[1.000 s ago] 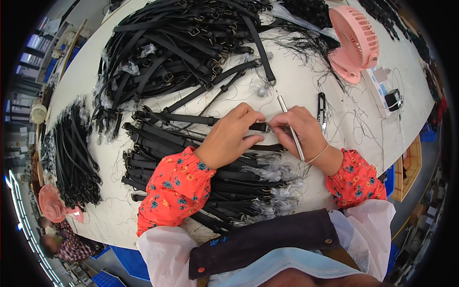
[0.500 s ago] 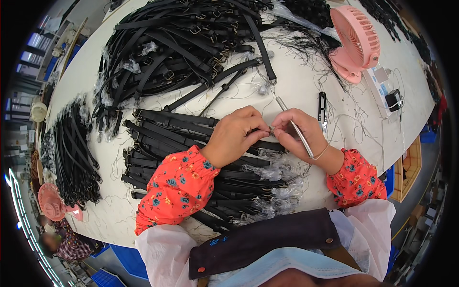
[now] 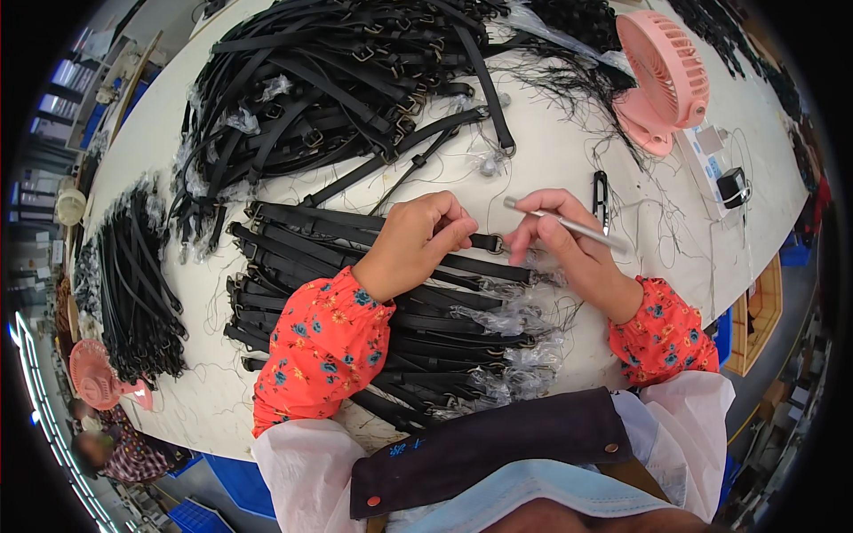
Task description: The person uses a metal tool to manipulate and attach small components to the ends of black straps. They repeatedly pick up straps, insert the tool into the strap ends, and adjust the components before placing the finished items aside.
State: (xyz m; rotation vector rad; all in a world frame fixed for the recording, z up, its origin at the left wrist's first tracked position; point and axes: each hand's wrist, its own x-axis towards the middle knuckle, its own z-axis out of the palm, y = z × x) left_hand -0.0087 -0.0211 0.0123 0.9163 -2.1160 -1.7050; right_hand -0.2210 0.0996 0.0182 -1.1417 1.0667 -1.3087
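Observation:
My left hand [image 3: 416, 242] is closed, thumb against curled fingertips, above the top of a row of black belts [image 3: 311, 222]. Whatever its fingers hold, if anything, is too small to make out. Across my right hand [image 3: 573, 244] lies a slim silver pen-shaped metal tool [image 3: 569, 225], gripped by the thumb and fingers and slightly blurred. Between the hands shows one belt's buckle end [image 3: 491, 242], touched by neither hand as far as I can see. Clear plastic wrap [image 3: 511, 320] covers the row's right-hand ends.
A large heap of black belts [image 3: 338, 98] lies at the far side, a smaller bundle [image 3: 138, 284] at the left. Black thread snips [image 3: 601, 200] sit beyond my right hand. A pink fan [image 3: 662, 75] stands far right, another pink fan [image 3: 96, 373] far left. Loose threads litter the white table [image 3: 551, 147].
My hands, together at a pinch half a second ago, have come apart. The left has moved slightly left, the right slightly right, and the silver tool has tilted flatter.

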